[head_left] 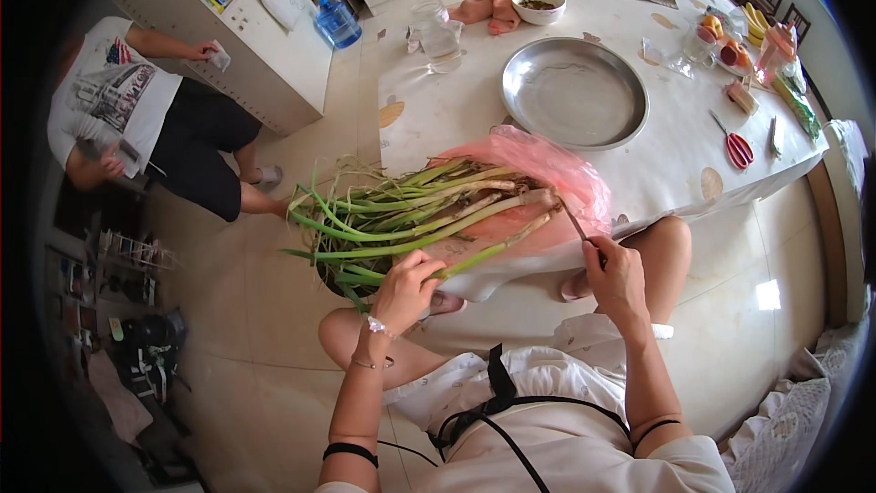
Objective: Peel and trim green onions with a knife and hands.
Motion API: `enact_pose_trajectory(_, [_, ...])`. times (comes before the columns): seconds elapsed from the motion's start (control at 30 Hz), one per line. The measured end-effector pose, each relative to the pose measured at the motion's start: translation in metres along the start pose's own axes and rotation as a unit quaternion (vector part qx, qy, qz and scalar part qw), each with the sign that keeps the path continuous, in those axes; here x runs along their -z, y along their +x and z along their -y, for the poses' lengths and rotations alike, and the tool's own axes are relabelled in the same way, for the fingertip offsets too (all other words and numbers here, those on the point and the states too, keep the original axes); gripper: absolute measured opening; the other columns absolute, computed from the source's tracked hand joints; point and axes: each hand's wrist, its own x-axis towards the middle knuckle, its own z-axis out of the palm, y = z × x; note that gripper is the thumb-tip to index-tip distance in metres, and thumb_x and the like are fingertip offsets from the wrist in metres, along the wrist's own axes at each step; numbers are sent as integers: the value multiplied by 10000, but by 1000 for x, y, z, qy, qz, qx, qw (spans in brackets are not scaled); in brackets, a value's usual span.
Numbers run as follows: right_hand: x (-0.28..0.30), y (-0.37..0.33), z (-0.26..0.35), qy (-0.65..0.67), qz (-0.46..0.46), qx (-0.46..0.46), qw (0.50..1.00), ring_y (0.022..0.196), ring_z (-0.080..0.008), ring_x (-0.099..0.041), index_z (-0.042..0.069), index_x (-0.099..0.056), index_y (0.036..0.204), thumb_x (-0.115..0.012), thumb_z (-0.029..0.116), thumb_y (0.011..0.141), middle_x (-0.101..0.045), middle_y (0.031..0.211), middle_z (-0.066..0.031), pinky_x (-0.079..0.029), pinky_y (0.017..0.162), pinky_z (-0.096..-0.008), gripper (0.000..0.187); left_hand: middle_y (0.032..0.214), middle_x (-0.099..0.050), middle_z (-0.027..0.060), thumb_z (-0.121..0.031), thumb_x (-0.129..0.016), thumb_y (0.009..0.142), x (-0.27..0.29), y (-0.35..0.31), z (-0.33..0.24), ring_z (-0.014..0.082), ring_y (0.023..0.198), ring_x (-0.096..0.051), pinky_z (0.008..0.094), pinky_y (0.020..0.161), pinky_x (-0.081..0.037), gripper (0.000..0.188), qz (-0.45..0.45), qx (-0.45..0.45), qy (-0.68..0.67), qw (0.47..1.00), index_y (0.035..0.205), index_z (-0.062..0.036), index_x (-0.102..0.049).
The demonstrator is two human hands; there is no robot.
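Table ends just past our grip, floor below | our left hand holds one green onion, pile beyond | right hand grips knife

a thick bundle of long green scallions with pale, soil-stained stalks lies on its side on a crumpled pink translucent plastic bag. its root ends point right, brownish and dirty; its leaves fan left, some bright green and smooth, others dry, thin and straw-coloured, spreading beyond the table's left edge.

along the near side, one slender scallion with a pale stem and green upper part slants up to the right, gripped at its leafy part. a slim, dark-bladed knife, held by its handle, tilts up and leftward, its tip by that scallion's root end.
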Motion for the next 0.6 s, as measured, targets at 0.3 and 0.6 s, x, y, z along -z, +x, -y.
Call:
enact_pose_trajectory(0.3, [-11,0,-9,-45,10,50,998,624,-369,-616,37,-675,867,-585,201,866,-628,675,-190,-489,601,-446,186,959,-608,142,-10,-605,786,3,-2,5,333,893,-591,392,794,-476,257,24,1,-54,998,1040,-8,-643])
enact_pose_trajectory(0.6, [-18,6,-13,-58,15,42,997,614,-384,-607,26,-648,800,-576,195,873,-609,650,-209,-485,589,-460,198,1106,-541,148,29,-598,683,-27,50,-73,294,1016,-525,339,872,-452,455,-134,-142,45,980,1136,1,-623])
